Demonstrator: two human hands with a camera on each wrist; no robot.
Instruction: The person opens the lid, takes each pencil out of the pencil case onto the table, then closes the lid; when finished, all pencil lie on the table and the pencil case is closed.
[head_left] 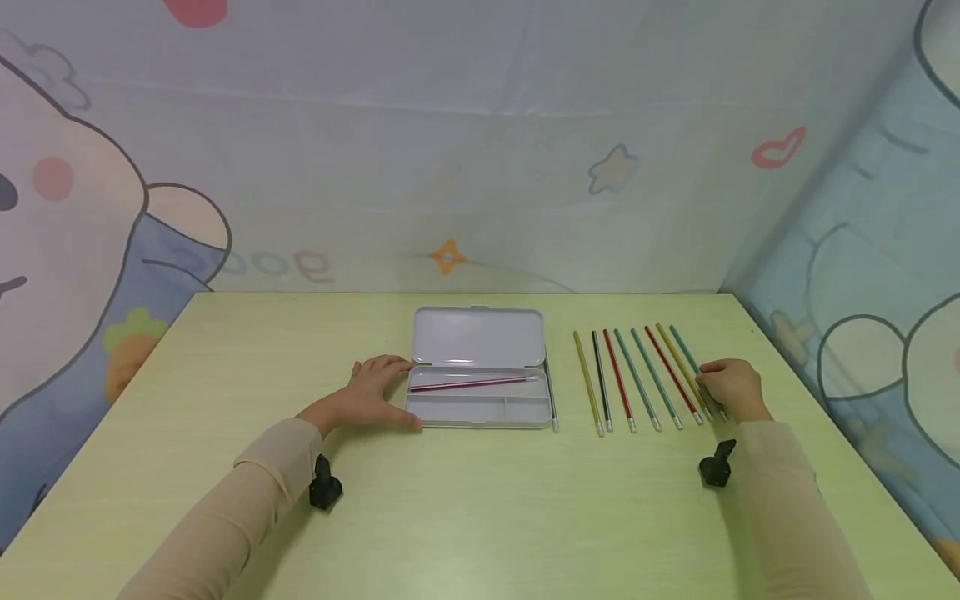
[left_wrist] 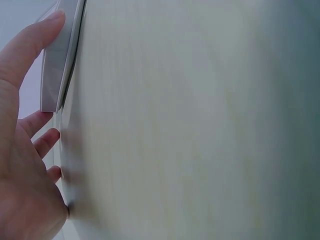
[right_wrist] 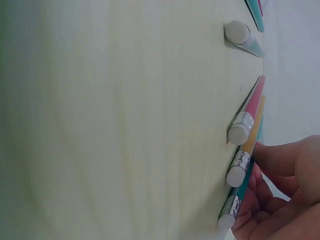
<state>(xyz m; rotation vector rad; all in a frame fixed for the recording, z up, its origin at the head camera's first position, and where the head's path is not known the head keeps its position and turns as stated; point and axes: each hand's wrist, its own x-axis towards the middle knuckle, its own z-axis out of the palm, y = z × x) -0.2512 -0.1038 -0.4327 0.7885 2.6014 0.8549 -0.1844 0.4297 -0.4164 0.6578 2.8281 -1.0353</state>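
An open metal pencil case (head_left: 477, 336) lies on the table, its lid tipped back. A red pencil (head_left: 472, 384) rests in its rear compartment. My left hand (head_left: 367, 392) spans the case's front left corner; in the left wrist view the straight thumb (left_wrist: 37, 40) presses the front wall and the fingers touch the left side. At the right end of a row of pencils, my right hand (head_left: 735, 387) pinches a teal pencil (right_wrist: 242, 190) between thumb and fingers, its eraser end toward me. A yellow pencil (right_wrist: 247, 145) and a red pencil (right_wrist: 256, 95) lie close beside it.
A dark pencil (head_left: 551, 400) lies along the case's right edge. More pencils, among them a yellow one (head_left: 588, 383), a black one (head_left: 602, 381) and a teal one (head_left: 637, 379), fan out to the right. A printed cloth (head_left: 480, 167) hangs behind the table.
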